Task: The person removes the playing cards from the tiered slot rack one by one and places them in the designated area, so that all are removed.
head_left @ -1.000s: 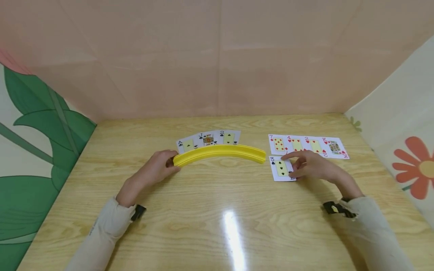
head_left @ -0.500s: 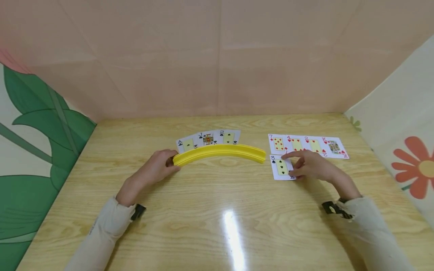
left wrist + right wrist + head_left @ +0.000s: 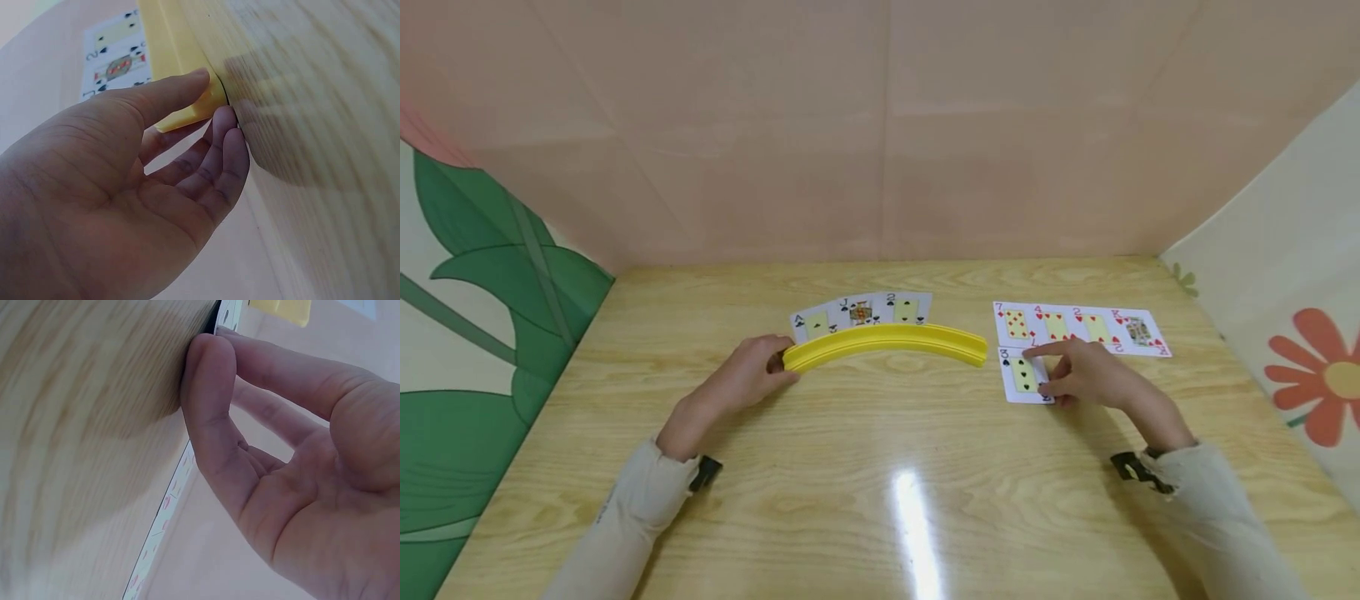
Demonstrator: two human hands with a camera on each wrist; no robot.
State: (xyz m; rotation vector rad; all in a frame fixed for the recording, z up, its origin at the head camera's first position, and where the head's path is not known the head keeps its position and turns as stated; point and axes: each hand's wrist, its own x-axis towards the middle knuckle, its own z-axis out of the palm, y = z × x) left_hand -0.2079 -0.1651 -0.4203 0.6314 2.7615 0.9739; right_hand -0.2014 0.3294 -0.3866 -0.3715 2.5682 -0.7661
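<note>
From my station I have the black card [image 3: 1022, 375] at the fingertips of the right hand [image 3: 1086, 372], on its left side; thumb and fingers are nearly closed, pinching the card's right part against the desk [image 3: 820, 483]. The yellow holder [image 3: 887, 337] arcs from the left hand [image 3: 745, 371] toward that card, its far end stopping just short of it; I see the left thumb and fingers curled round the near end. Three black cards [image 3: 861, 312] fan out along the holder's far side, ahead and right of the left hand. Four red cards [image 3: 1056, 323] lie overlapping in a row just beyond the right hand. A painted flower [image 3: 1311, 375] is well off to its right.
</note>
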